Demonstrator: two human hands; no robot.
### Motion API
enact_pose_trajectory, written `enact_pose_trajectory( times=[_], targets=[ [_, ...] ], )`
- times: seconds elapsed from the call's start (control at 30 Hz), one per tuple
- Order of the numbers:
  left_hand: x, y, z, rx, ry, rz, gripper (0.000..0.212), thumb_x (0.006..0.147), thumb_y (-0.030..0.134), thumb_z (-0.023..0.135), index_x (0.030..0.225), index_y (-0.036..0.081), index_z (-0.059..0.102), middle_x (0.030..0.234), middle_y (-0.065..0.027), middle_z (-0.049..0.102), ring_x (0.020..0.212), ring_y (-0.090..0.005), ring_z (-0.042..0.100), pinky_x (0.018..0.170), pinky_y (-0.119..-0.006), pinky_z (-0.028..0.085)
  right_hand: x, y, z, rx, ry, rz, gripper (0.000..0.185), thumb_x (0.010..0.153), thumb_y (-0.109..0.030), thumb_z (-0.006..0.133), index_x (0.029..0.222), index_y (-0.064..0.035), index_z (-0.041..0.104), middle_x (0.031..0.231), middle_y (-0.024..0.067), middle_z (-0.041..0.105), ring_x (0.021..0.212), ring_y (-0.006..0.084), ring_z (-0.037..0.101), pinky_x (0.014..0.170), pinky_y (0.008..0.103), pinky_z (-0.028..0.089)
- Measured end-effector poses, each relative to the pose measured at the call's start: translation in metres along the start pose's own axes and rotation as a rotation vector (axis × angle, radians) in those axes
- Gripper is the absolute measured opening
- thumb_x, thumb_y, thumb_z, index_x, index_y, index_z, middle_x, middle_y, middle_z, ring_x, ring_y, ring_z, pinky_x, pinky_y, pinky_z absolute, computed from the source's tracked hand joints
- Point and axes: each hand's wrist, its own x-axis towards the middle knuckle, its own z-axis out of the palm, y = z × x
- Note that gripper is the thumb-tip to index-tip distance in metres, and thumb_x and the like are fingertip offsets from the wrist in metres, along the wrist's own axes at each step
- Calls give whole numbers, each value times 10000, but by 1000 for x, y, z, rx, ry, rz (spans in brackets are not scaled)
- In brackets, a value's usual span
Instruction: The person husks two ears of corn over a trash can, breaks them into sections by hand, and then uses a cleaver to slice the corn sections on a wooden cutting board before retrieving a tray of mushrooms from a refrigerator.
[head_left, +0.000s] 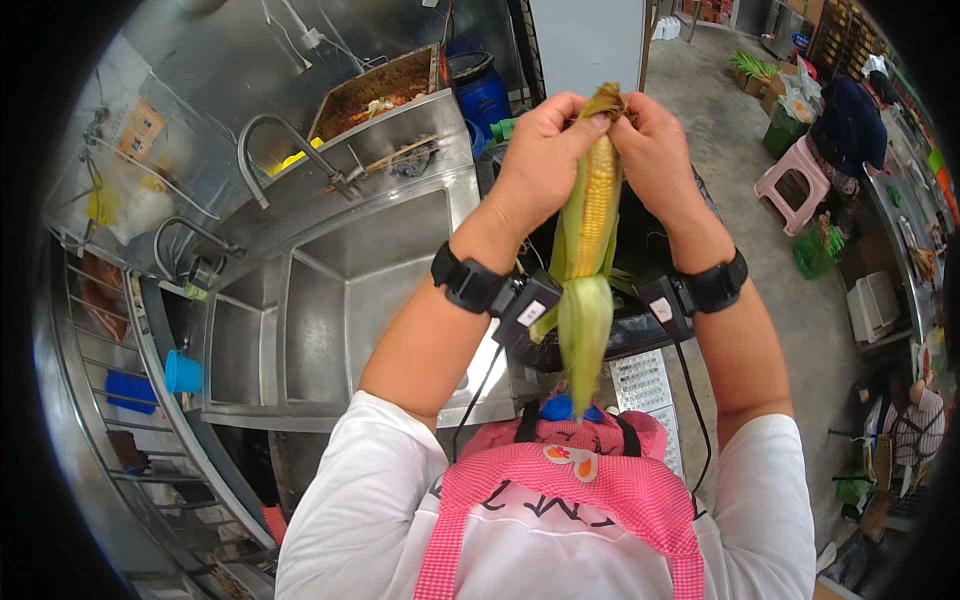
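Observation:
An ear of corn (596, 206) hangs between my hands, its yellow kernels bare along the front. Green husk leaves (587, 322) are peeled down and dangle below it toward my apron. My left hand (546, 154) pinches the browned husk tip (606, 101) at the top of the ear. On the other side, my right hand (655, 154) grips the same tip, with the fingers of both hands nearly touching. Behind and below the corn is a black-lined bin (645, 334), mostly hidden by the ear and my forearms.
A stainless steel sink (390, 262) with curved faucets (247, 142) stands at left. Behind it sit a food-waste tray (330, 112) and a blue barrel (480, 90). At right, a person (855, 120) is near a pink stool (795, 180) and a green basket (819, 251).

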Motion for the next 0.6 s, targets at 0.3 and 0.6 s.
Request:
enact_pose_trajectory(
  times=[0.3, 0.6],
  targets=[
    [-8, -9, 6, -414, 216, 112, 124, 999, 111, 455, 1070, 12, 482, 888, -40, 576, 811, -140, 568, 768, -290, 486, 0, -12, 23, 1145, 241, 540, 275, 918, -21, 333, 1064, 46, 556, 977, 184, 618, 866, 305, 621, 771, 396, 506],
    [-49, -30, -20, -936, 365, -61, 170, 989, 156, 429, 825, 111, 444, 612, 37, 316, 615, -145, 395, 943, -375, 397, 30, 93, -13, 1087, 603, 658, 169, 887, 8, 313, 812, -57, 449, 691, 48, 409, 514, 169, 346, 458, 313, 283]
  ],
)
